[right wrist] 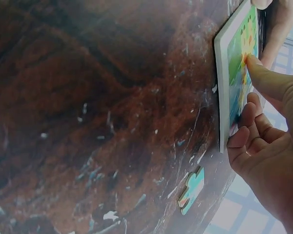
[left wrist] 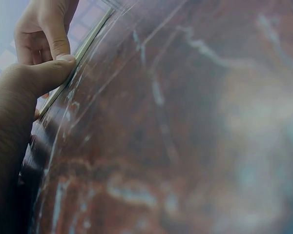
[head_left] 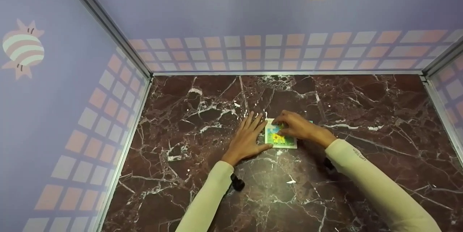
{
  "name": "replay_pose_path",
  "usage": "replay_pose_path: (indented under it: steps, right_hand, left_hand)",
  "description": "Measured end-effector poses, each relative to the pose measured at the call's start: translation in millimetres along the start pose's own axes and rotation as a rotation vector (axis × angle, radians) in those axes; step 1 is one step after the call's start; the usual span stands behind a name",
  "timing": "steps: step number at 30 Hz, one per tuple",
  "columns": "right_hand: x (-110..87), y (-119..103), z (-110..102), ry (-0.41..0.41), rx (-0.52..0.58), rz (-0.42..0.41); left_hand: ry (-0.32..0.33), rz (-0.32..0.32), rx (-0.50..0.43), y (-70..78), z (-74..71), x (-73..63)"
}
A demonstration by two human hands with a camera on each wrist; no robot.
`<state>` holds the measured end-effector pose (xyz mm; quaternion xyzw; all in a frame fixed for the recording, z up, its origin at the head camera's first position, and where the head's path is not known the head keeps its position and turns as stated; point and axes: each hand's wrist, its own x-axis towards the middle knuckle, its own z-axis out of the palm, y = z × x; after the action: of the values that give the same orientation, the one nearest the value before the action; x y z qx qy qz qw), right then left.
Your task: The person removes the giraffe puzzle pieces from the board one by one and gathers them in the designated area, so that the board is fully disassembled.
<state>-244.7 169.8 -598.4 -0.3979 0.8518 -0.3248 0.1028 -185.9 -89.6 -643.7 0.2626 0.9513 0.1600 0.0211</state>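
A small jigsaw puzzle board [head_left: 287,147] with a white rim and a bright picture of a yellow animal lies on the table. Spread flat at its left side, my left hand [head_left: 246,139] has its thumb at the lower left corner of the board. My right hand [head_left: 298,125] reaches over the picture from the right. Its thumb [right wrist: 263,80] touches the yellow figure, and the other fingers bend over the board. I cannot tell whether a piece is pinched there. One loose puzzle piece [right wrist: 191,190], teal with a rounded knob, lies beside the board.
The dark red marbled table [head_left: 202,192] is bounded by purple panels [head_left: 235,15] at the back and sides, with metal strips along their lower edges. Dark wrist devices [head_left: 237,182] are strapped at both sleeves.
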Motion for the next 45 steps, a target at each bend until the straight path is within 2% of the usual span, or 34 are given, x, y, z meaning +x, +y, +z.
replay_pose_path:
  steps: [9, 16, 20, 23, 26, 30, 37, 45]
  right_hand:
    - [1.0, 1.2, 0.5, 0.004, -0.002, 0.007]
    - [3.3, 30.7, 18.7, 0.108, 0.006, -0.090]
    - [2.9, 24.2, 19.4, 0.154, 0.011, -0.085]
    - [-0.5, 6.5, 12.6, 0.161, 0.016, -0.064]
    - [-2.9, 1.2, 12.3, 0.176, 0.007, -0.047]
    - [-5.8, 0.4, 13.0, 0.203, 0.026, -0.017]
    - [-9.0, 1.2, 9.6, 0.225, 0.116, 0.086]
    - [-14.4, -5.3, 2.7, 0.319, 0.148, 0.109]
  left_hand:
    - [-0.002, -0.006, -0.016, 0.4, -1.5, -0.9]
    - [0.001, -0.010, -0.010, -0.7, -1.0, -1.7]
    - [-0.003, -0.010, -0.017, -1.3, -0.7, -1.0]
    - [-0.004, -0.011, -0.016, -1.4, -0.8, -0.6]
    - [-0.001, -0.008, -0.012, -1.0, -0.7, -0.1]
    - [0.004, -0.002, -0.012, -0.2, 0.2, 0.5]
    - [0.005, -0.005, -0.026, 0.0, 1.3, 0.8]
    - [-0.001, -0.005, -0.028, 0.5, 0.2, 0.5]
